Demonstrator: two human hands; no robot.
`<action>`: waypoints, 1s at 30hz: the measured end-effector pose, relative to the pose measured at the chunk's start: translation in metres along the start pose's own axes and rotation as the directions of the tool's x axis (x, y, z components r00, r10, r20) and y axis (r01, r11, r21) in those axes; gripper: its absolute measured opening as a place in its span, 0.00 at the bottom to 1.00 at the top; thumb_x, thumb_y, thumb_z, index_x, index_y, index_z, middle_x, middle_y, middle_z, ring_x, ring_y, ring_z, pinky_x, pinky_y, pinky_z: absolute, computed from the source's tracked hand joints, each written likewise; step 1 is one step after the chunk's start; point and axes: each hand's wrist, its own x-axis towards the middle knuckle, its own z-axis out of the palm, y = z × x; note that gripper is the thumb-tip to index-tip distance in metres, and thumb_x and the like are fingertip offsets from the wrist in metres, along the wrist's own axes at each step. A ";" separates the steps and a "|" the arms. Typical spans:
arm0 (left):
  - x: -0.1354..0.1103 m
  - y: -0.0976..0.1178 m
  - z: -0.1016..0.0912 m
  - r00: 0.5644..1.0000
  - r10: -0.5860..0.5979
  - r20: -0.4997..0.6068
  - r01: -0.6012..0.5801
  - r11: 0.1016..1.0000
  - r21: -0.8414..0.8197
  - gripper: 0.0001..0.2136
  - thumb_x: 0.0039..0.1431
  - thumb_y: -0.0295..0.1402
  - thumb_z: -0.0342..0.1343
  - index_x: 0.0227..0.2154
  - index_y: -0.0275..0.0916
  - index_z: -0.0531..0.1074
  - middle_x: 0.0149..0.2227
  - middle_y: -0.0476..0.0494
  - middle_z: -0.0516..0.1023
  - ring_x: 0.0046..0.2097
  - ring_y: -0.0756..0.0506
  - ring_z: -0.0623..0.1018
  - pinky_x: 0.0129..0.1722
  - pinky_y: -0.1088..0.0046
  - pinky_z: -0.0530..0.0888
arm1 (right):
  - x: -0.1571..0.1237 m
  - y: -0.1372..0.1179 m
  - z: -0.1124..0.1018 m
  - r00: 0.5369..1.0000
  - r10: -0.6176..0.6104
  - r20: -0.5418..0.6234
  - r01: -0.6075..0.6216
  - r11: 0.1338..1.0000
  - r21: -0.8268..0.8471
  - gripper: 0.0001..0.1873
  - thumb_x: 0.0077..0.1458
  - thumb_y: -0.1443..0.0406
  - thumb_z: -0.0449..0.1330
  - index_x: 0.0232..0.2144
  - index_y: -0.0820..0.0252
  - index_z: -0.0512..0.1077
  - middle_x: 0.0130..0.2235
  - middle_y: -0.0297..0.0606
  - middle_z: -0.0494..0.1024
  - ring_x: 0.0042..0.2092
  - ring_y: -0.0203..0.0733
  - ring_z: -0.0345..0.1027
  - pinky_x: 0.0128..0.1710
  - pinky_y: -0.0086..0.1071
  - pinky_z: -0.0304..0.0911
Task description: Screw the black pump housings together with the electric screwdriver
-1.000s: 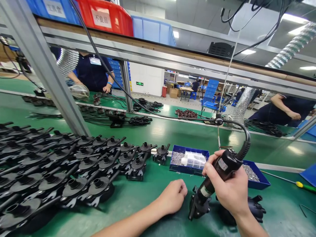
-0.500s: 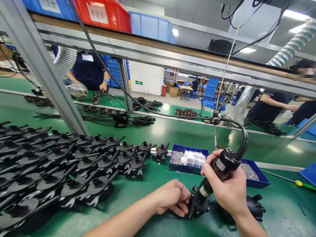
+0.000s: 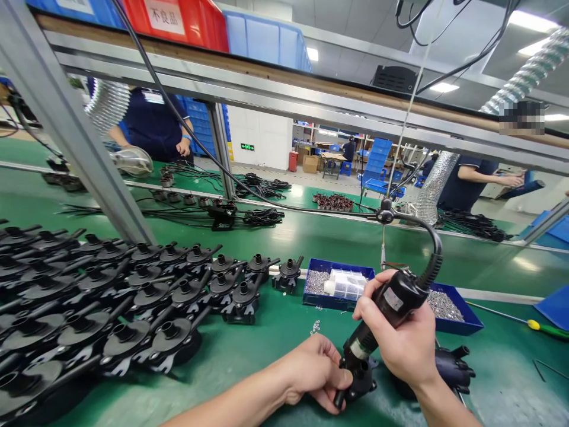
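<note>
My right hand [image 3: 406, 344] is wrapped round a black electric screwdriver [image 3: 386, 311], tilted with its tip down onto a black plastic pump part [image 3: 361, 379] on the green mat. A coiled cable runs up from the tool's rear. My left hand [image 3: 317, 370] is closed on the left side of that pump part, fingers pinched at its edge next to the tool's tip. Another black pump part [image 3: 448, 367] lies just behind my right wrist.
Many black pump parts [image 3: 133, 296] stand in rows at the left. Two blue trays of screws [image 3: 320, 284] [image 3: 448, 311] sit beyond my hands, a white bottle [image 3: 347, 286] in the left one. A yellow-handled screwdriver [image 3: 540, 328] lies right. Other people work across the conveyor [image 3: 311, 237].
My left hand went from a loose fist on the mat to gripping the pump part under the screwdriver. The view has shifted a little leftward and down.
</note>
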 end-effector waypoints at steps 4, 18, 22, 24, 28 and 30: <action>-0.003 0.001 0.005 0.999 0.015 -0.049 -0.015 1.000 -0.011 0.27 0.31 0.35 0.82 0.25 0.40 0.66 0.16 0.49 0.74 0.21 0.46 0.80 0.20 0.72 0.82 | 0.000 0.000 0.001 0.998 0.005 0.064 -0.009 0.999 0.054 0.12 0.62 0.69 0.69 0.45 0.53 0.72 0.34 0.32 0.79 0.30 0.38 0.75 0.32 0.32 0.73; -0.009 0.006 0.009 0.997 0.004 -0.079 -0.003 1.000 0.017 0.26 0.37 0.31 0.80 0.26 0.42 0.63 0.16 0.52 0.74 0.20 0.47 0.79 0.20 0.73 0.81 | -0.005 -0.004 0.016 0.994 0.106 -0.004 -0.106 0.994 0.000 0.12 0.60 0.64 0.71 0.44 0.53 0.72 0.31 0.30 0.80 0.28 0.39 0.77 0.31 0.31 0.76; -0.012 0.003 0.007 0.999 0.037 -0.023 -0.037 0.999 0.018 0.26 0.36 0.34 0.80 0.26 0.42 0.64 0.18 0.51 0.76 0.21 0.48 0.79 0.22 0.73 0.81 | -0.005 -0.004 0.017 0.994 0.095 0.051 -0.098 0.993 0.072 0.12 0.61 0.65 0.69 0.43 0.52 0.71 0.31 0.28 0.78 0.28 0.37 0.77 0.30 0.30 0.76; -0.013 0.001 0.007 0.996 0.071 -0.057 -0.071 0.997 0.002 0.26 0.36 0.34 0.79 0.30 0.41 0.64 0.22 0.53 0.76 0.22 0.48 0.79 0.23 0.72 0.81 | -0.004 -0.002 0.015 0.991 0.098 0.090 -0.108 0.988 0.107 0.11 0.63 0.65 0.69 0.44 0.52 0.71 0.31 0.28 0.77 0.28 0.37 0.77 0.31 0.31 0.76; -0.019 0.002 0.012 0.976 0.194 -0.096 -0.189 0.980 0.065 0.26 0.43 0.32 0.75 0.42 0.42 0.67 0.32 0.58 0.74 0.20 0.50 0.78 0.23 0.70 0.79 | -0.004 0.002 0.011 0.976 0.093 0.198 -0.134 0.970 0.205 0.08 0.66 0.62 0.67 0.45 0.52 0.72 0.33 0.31 0.78 0.31 0.39 0.76 0.33 0.33 0.75; -0.026 0.009 0.014 0.985 0.172 0.004 -0.170 0.969 0.177 0.23 0.50 0.33 0.69 0.48 0.43 0.68 0.35 0.55 0.73 0.20 0.50 0.77 0.24 0.69 0.77 | -0.005 0.003 0.007 0.968 0.077 0.240 -0.139 0.958 0.251 0.08 0.66 0.61 0.67 0.44 0.52 0.72 0.34 0.32 0.78 0.32 0.40 0.75 0.34 0.34 0.74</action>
